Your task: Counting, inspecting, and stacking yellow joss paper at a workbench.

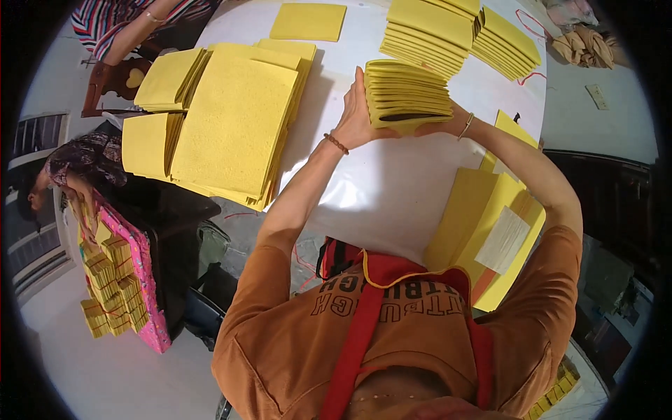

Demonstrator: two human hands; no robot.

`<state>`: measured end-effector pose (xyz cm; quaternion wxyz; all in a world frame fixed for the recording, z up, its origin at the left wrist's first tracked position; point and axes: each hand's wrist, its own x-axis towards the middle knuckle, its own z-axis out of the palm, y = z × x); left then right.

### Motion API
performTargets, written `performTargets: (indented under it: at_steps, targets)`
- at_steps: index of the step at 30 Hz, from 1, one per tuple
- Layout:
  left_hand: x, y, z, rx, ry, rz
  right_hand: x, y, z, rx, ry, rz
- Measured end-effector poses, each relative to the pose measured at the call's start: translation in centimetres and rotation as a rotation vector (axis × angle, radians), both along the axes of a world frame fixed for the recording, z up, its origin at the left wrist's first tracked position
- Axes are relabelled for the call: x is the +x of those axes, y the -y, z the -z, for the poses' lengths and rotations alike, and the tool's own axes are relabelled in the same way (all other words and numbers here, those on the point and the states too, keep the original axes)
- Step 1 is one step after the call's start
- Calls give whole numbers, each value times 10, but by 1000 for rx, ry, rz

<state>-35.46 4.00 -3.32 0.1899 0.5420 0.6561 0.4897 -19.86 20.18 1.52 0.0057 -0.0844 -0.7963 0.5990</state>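
Between my two hands stands a thick stack of yellow envelopes [408, 91], their layered edges facing me and a dark gap showing near the bottom of the stack. My left hand [355, 115] is closed on its left side, thumb up along the edge. At the lower right corner my right hand [444, 120] grips it, its fingers partly hidden by the stack. Just beyond lie a fanned row of yellow envelopes [427, 42] and a second fanned row [505, 45] to its right.
A tall pile of large yellow sheets [234, 119] stands left on the white table [350, 189], beside smaller stacks [168, 80]. A single yellow piece [308, 22] lies at the back. Near my right arm rests a yellow folder [490, 231]. Two other people work at left, near tied yellow bundles [115, 280].
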Motion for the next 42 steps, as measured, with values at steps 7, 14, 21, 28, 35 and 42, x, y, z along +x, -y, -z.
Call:
performTargets:
  at_steps: [7,14,21,28,35,42]
  targets:
    - [9,1,11,20,3,14,2,-9,9,81,61,-50]
    - [33,7,-47,166,-20,-66,2,-19,3,-94,137,-4]
    - [31,5,1,84,-6,-70,-3,-16,-6,94,100,-95]
    - [47,6,-11,107,769,-97,-13,-13,-26,-17,230,-21]
    - [71,-25,-18,123,1654,-298,2,-29,-38,-577,580,524]
    - [102,-68,-13,220,1647,-583,8,8,-10,-477,361,753]
